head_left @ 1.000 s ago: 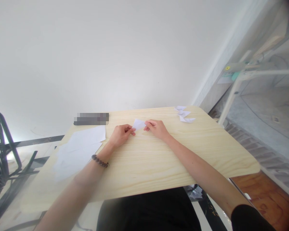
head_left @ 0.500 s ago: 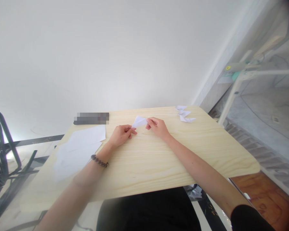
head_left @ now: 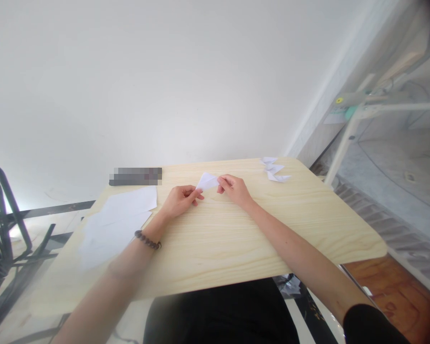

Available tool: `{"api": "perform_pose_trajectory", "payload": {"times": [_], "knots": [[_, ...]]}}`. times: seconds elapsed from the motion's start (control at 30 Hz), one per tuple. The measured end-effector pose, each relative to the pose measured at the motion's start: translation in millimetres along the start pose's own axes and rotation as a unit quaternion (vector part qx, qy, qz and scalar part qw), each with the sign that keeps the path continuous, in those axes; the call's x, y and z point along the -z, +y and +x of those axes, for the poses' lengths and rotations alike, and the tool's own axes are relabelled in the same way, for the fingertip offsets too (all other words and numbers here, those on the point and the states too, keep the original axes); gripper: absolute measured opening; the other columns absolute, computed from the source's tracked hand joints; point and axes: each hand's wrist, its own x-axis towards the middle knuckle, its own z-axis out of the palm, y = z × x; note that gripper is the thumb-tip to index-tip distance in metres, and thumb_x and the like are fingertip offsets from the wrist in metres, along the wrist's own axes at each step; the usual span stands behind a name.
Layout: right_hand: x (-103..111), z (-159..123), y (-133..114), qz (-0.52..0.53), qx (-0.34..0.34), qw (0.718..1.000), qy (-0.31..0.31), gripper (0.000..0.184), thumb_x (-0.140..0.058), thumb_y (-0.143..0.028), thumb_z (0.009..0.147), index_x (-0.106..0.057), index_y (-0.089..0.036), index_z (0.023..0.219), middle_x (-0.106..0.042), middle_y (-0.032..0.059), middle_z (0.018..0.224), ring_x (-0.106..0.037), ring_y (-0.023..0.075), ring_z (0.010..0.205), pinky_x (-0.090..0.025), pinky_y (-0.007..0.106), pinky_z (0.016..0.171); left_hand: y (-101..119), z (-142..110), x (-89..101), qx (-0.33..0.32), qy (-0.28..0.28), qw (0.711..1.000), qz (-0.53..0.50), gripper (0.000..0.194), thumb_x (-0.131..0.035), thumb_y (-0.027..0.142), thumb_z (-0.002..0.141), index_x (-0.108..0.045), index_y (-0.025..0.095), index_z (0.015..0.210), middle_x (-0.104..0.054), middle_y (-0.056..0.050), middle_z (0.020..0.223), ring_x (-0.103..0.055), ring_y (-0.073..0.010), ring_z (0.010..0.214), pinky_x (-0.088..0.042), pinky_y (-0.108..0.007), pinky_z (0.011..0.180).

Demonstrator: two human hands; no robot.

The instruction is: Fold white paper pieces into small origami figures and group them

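Note:
A small folded piece of white paper [head_left: 207,181] is held between my two hands, over the middle of the table's far half. My left hand [head_left: 182,199] pinches its lower left corner between thumb and fingers. At its right end, my right hand [head_left: 233,188] grips the edge with thumb and forefinger. Pointed folds show on the paper, but the fingertips cover both ends. Dark beads circle my left wrist.
Several white paper sheets [head_left: 120,224] lie at the left of the wooden table [head_left: 215,248]. Behind them is a dark, blurred-out flat object [head_left: 136,177]. Three folded paper shapes [head_left: 275,169] sit at the back right. A white wall rises behind the table.
My left thumb has shifted slightly on the paper's lower left corner. Otherwise both hands and the folded paper stay nearly where they were.

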Motion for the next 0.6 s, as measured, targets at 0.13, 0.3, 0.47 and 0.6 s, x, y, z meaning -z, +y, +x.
{"api": "perform_pose_trajectory", "payload": {"times": [0.13, 0.3, 0.47, 0.6], "knots": [[-0.8, -0.6, -1.8, 0.001, 0.007, 1.000, -0.013, 0.029, -0.039, -0.040, 0.081, -0.058, -0.017, 0.084, -0.060, 0.0002, 0.061, -0.055, 0.0094, 0.056, -0.043, 0.021, 0.058, 2.0, -0.8, 0.7, -0.009, 0.008, 1.000, 0.022, 0.045, -0.038, 0.051, 0.078, -0.064, 0.015, 0.077, -0.064, -0.003, 0.063, -0.054, -0.0122, 0.054, -0.037, -0.021, 0.052], [0.2, -1.3, -3.4, -0.016, 0.020, 0.999, -0.032, 0.029, -0.039, -0.038, 0.082, -0.058, -0.017, 0.085, -0.061, 0.0006, 0.061, -0.056, 0.0095, 0.058, -0.044, 0.021, 0.061, -0.5, -0.7, 1.9, -0.021, 0.006, 0.999, 0.049, 0.046, -0.036, 0.050, 0.079, -0.064, 0.015, 0.073, -0.063, -0.002, 0.060, -0.050, -0.0114, 0.050, -0.034, -0.021, 0.048], [0.1, -1.7, -3.0, -0.017, 0.020, 0.999, -0.035, 0.028, -0.038, -0.039, 0.082, -0.056, -0.017, 0.082, -0.061, 0.0004, 0.061, -0.056, 0.0091, 0.057, -0.043, 0.020, 0.059, 0.3, -1.0, 1.7, -0.025, 0.001, 0.999, 0.033, 0.045, -0.037, 0.050, 0.079, -0.064, 0.015, 0.074, -0.065, -0.003, 0.065, -0.055, -0.0132, 0.058, -0.037, -0.021, 0.054], [-1.2, -2.9, -3.7, -0.017, 0.014, 0.998, -0.054, 0.029, -0.037, -0.040, 0.082, -0.055, -0.017, 0.082, -0.060, -0.0005, 0.059, -0.054, 0.0086, 0.054, -0.042, 0.019, 0.058, -0.7, -1.0, 0.9, -0.018, -0.007, 1.000, 0.018, 0.044, -0.037, 0.050, 0.079, -0.064, 0.015, 0.078, -0.065, -0.004, 0.068, -0.056, -0.0144, 0.063, -0.038, -0.022, 0.057]]}}
